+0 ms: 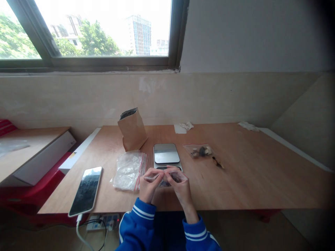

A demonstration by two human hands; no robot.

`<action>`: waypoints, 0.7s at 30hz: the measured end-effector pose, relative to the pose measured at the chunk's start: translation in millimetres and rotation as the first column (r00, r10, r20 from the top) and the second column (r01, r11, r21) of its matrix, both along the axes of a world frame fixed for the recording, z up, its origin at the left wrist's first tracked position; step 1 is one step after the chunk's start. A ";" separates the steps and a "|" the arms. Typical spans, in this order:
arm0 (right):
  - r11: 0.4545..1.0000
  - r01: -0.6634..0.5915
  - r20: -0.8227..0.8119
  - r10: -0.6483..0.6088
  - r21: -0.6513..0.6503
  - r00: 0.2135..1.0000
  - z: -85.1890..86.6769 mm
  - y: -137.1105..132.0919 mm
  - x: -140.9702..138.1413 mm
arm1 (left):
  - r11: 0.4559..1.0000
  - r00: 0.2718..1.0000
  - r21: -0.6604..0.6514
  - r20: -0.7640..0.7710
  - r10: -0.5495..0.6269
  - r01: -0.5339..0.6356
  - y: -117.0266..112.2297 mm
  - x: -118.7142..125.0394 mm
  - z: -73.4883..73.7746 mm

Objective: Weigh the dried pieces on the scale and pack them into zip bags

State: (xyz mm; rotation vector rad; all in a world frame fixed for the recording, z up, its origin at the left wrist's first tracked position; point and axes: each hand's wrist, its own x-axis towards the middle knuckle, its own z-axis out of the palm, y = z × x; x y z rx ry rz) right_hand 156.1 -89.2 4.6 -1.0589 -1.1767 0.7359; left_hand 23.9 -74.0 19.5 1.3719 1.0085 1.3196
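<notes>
My left hand (148,186) and my right hand (180,188) are both pinched on the top edge of a small clear zip bag (167,178) with dark pieces inside, held just above the near edge of the wooden table (248,174). A small digital scale (166,154) with a shiny steel top sits right behind my hands. A stack of empty clear zip bags (128,169) lies just left of my left hand. Both sleeves are blue with white stripes.
A brown paper bag (132,129) stands open behind the scale. A filled zip bag (200,151) and loose dark bits (217,162) lie to the right. A phone (86,190) on a cable lies at the left edge. Crumpled tissues (183,127) rest by the wall.
</notes>
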 end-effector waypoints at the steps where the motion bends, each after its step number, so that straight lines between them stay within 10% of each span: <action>1: 1.000 -0.016 0.001 0.016 -0.011 1.000 0.4 0.2 -0.2 | 1.000 1.000 0.005 0.004 0.006 -0.006 -0.3 0.2 0.5; 15: 0.985 -0.106 -0.202 0.077 -0.139 0.976 5.2 -6.3 9.1 | 0.992 0.997 -0.104 0.005 0.078 -0.077 -0.4 6.9 4.0; 21: 0.977 -0.072 -0.182 0.035 -0.202 0.983 0.0 -2.3 24.0 | 0.962 0.984 -0.246 0.157 -0.080 0.117 8.1 15.3 -1.0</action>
